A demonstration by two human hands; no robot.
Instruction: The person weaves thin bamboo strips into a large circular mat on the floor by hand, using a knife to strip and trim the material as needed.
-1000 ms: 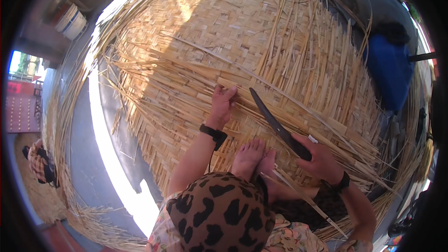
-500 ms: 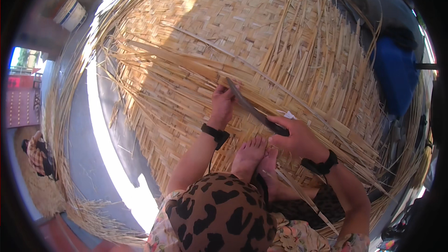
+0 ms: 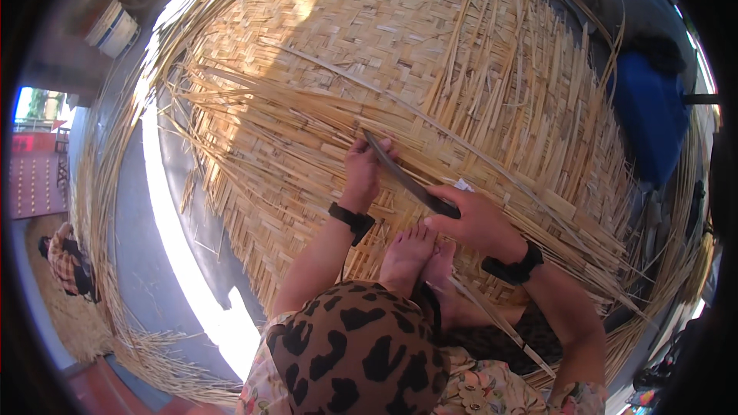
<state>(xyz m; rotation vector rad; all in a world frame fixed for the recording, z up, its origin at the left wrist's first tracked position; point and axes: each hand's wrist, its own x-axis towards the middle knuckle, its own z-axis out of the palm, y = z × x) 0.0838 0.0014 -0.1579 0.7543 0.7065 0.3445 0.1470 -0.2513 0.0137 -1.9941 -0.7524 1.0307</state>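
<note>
Pressing flat, my left hand (image 3: 363, 165) lies with spread fingers on the woven bamboo mat (image 3: 323, 46), just left of the knife (image 3: 403, 175). Right of the blade, my right hand (image 3: 475, 221) wraps tight around the knife's dark handle. I judge the knife rigid and sharp, best gripped at the handle only. It is long, dark and narrow, slanting across pale loose strips (image 3: 254, 107).
</note>
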